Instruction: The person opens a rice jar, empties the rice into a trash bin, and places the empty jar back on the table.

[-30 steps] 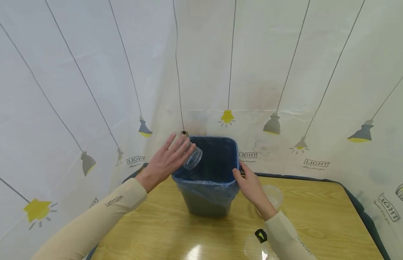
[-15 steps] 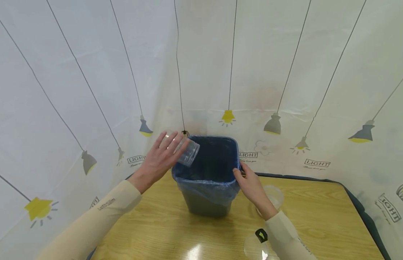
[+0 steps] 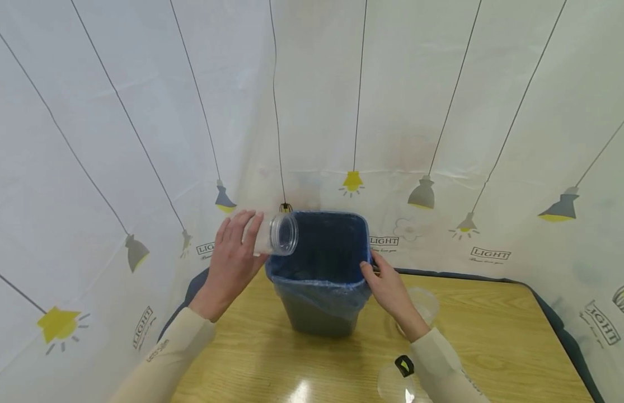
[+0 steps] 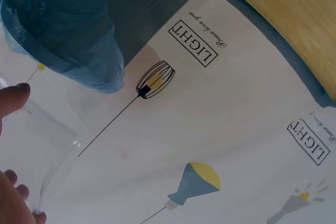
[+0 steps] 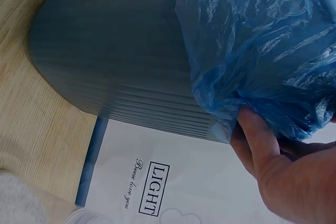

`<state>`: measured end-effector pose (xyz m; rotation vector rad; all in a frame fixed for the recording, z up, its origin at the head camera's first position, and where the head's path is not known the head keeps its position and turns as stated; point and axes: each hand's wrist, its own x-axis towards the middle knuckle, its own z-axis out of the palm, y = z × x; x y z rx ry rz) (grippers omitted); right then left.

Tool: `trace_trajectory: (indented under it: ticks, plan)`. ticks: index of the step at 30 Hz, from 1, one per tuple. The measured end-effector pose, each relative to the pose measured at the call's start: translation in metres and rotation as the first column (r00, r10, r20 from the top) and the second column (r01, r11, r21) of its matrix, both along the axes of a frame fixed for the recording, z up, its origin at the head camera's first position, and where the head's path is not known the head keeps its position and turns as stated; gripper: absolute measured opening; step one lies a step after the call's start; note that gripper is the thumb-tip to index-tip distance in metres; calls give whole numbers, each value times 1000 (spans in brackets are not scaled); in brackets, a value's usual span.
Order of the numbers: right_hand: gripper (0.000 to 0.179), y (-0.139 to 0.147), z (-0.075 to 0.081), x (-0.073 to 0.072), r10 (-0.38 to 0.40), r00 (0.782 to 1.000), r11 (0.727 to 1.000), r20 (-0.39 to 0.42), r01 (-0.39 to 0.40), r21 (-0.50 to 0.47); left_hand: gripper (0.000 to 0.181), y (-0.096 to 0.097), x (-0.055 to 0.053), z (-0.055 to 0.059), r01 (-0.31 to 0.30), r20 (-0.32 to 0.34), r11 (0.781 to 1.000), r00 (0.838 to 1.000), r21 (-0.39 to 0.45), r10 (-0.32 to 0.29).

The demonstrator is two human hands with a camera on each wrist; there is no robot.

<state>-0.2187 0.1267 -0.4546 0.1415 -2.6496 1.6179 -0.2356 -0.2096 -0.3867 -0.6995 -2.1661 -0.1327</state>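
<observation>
A plain cream sleeve (image 3: 170, 356) with small dark lettering (image 3: 158, 351) covers the left forearm, lower left; a matching sleeve (image 3: 439, 361), also printed, lies lower right. Both hands (image 3: 234, 254) are bare.

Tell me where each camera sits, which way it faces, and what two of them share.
Head: on the head, facing forward and down at the bin; shows the left hand, right hand and sleeves.
Left wrist: on that wrist, facing the jar and sheet; shows part of the left hand.
Right wrist: on that wrist, facing the bin's side; shows the right hand on the bag.
Both wrist views share the bag and bin.
</observation>
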Motion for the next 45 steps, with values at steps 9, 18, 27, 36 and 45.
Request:
trace_trajectory:
  ticks: [9, 18, 27, 36, 45]
  plan:
    - [61, -1, 0, 3, 4, 1000, 1000, -12, -4, -3, 103, -7, 14, -18, 9, 38, 963, 999, 268, -20]
    - [61, -1, 1, 3, 2, 1000, 1000, -14, -2, -22, 101, -22, 28, -51, -25, 62, 819, 998, 573, -13]
    - [60, -1, -1, 2, 4, 1000, 999, -3, -4, -32, 97, -39, 47, -93, -216, 241, 597, 970, 773, 39]
    - [61, -1, -1, 3, 12, 1000, 1000, 8, -12, -23, 94, -47, 60, -138, -333, 402, 458, 914, 824, -59]
    - [61, 1, -1, 2, 21, 1000, 999, 13, -20, -36, 90, -43, 69, -186, -393, 486, 427, 865, 814, -129]
